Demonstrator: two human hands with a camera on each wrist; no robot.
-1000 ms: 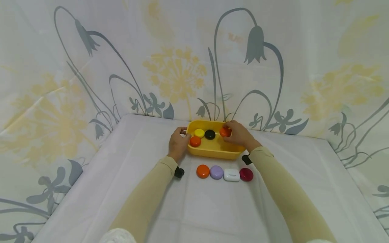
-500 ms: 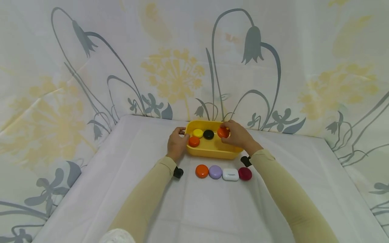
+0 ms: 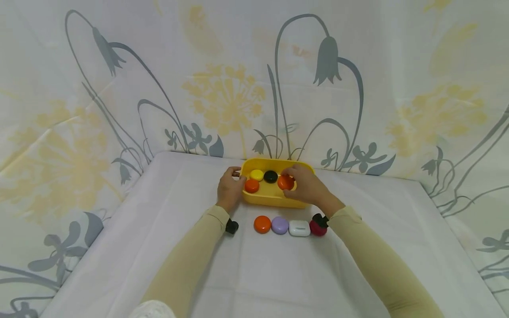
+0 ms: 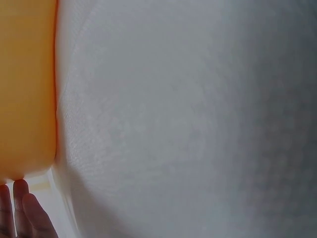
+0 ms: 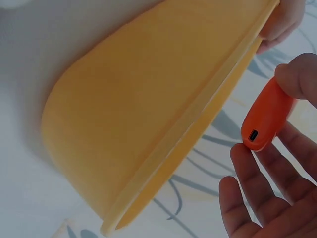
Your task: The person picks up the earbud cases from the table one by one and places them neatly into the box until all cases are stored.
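My right hand (image 3: 311, 186) pinches an orange earbud case (image 3: 284, 182) between thumb and fingertips, over the right part of a yellow tub (image 3: 274, 202). In the right wrist view the case (image 5: 265, 119) is tilted beyond the tub's rim, its small charging port showing. My left hand (image 3: 229, 190) holds the tub's left end, thumb at the rim; its fingertips (image 4: 21, 187) touch the end wall in the left wrist view. Inside the tub lie a yellow case (image 3: 256, 175), a black one (image 3: 271, 176) and another orange one (image 3: 252, 185).
In front of the tub, a row runs left to right: an orange case (image 3: 262, 224), a lilac one (image 3: 280, 225), a white rectangular one (image 3: 299, 228) and a dark red one (image 3: 317, 228), partly covered by the right wrist's black device (image 3: 320, 220). A flowered curtain (image 3: 238, 66) hangs behind.
The right hand has brought the pinched orange case left and nearer to me, from the tub's back right. Its wrist now overlaps the dark red case. My left hand has stayed at the tub.
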